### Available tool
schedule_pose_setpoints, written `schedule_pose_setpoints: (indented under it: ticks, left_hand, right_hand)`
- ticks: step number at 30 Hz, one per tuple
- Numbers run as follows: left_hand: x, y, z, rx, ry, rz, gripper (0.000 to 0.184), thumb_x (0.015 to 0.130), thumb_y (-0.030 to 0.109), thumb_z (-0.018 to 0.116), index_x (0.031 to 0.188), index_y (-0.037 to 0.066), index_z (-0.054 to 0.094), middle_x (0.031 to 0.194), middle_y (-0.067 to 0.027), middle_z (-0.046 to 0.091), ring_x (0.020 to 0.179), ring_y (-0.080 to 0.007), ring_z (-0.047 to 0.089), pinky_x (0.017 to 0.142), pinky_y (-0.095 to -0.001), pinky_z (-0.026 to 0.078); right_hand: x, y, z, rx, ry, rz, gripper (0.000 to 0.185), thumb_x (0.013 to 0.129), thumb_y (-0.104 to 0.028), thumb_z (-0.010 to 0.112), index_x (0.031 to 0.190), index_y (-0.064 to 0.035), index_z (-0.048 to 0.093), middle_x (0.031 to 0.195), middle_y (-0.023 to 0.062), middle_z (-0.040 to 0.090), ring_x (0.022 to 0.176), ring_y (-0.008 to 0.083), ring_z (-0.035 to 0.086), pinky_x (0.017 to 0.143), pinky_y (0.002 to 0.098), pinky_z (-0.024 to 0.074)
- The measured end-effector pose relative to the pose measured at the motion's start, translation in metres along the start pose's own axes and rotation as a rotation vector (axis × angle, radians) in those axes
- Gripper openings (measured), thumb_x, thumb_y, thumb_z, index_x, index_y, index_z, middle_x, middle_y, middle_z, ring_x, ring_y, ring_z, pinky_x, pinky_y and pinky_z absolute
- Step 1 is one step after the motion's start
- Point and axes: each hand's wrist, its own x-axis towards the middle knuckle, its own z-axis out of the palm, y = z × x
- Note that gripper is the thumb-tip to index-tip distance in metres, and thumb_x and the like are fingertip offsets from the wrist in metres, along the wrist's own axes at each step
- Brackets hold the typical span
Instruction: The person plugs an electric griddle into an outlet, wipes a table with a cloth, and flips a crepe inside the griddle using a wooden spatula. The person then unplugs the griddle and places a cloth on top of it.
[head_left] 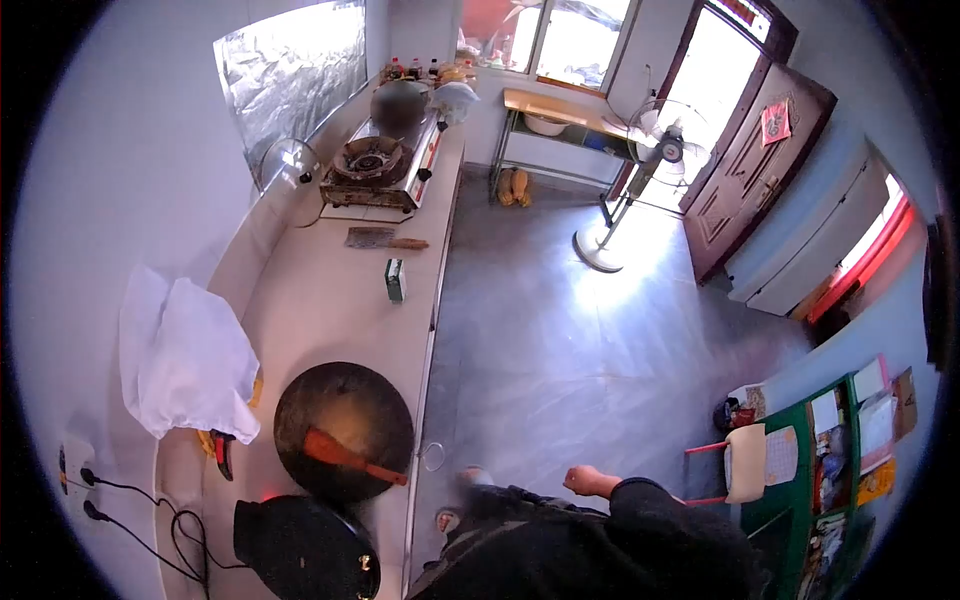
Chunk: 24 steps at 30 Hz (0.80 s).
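My right hand [590, 481] hangs in front of my dark jacket, over the floor, fingers curled in with nothing visible in them. My left hand does not show. On the counter to the left sits a dark wok [300, 400], with a reddish-brown wooden spatula [335, 452] resting in it. Nearer to me is a round black electric pan [300, 550] with a cord. Farther along the counter a small green and white box [396, 280] stands upright. Behind it lies a cleaver [375, 237] with a wooden handle.
A gas stove [420, 165] carries a wok-like pan [400, 105] on its far burner. A glass lid [290, 180] leans by the wall. White cloth [185, 350] covers something at left. A standing fan [670, 150], chair [745, 463] and green shelf [800, 440] occupy the floor area.
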Motion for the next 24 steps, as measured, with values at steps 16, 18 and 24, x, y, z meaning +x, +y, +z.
schedule_pose_setpoints:
  ticks: [16, 18, 24]
  left_hand:
    - [-0.017, -0.048, 0.112, 0.007, 0.103, 0.037, 0.026, 0.086, 0.023, 0.053, 0.094, -0.001, 0.059, 0.083, -0.0119, 0.061, 0.075, -0.024, 0.061, 0.068, -0.0354, 0.05]
    - [-0.023, -0.092, 0.117, -0.046, 0.146, 0.086, 0.026, 0.086, 0.024, 0.053, 0.094, -0.001, 0.059, 0.082, -0.0116, 0.061, 0.074, -0.0237, 0.061, 0.067, -0.0352, 0.05]
    - [-0.089, -0.009, 0.199, 0.084, 0.221, 0.098, 0.021, 0.086, 0.016, 0.054, 0.096, -0.001, 0.059, 0.081, -0.0104, 0.062, 0.069, -0.0205, 0.062, 0.062, -0.0334, 0.052]
  right_hand:
    - [-0.011, 0.159, -0.024, 0.587, 0.118, 0.376, 0.032, 0.083, -0.036, 0.052, 0.093, -0.0084, 0.065, 0.075, 0.0099, 0.067, 0.072, 0.022, 0.066, 0.072, 0.035, 0.0506]
    - [-0.018, 0.22, 0.004, 0.27, 0.206, 0.001, 0.024, 0.081, -0.031, 0.055, 0.086, -0.009, 0.063, 0.071, 0.0081, 0.065, 0.067, 0.0222, 0.064, 0.066, 0.0358, 0.0502]
    - [-0.051, 0.309, -0.01, 0.312, -0.187, 0.348, 0.023, 0.076, -0.029, 0.063, 0.087, -0.0091, 0.063, 0.095, 0.0068, 0.063, 0.09, 0.0267, 0.061, 0.071, 0.0396, 0.0512]
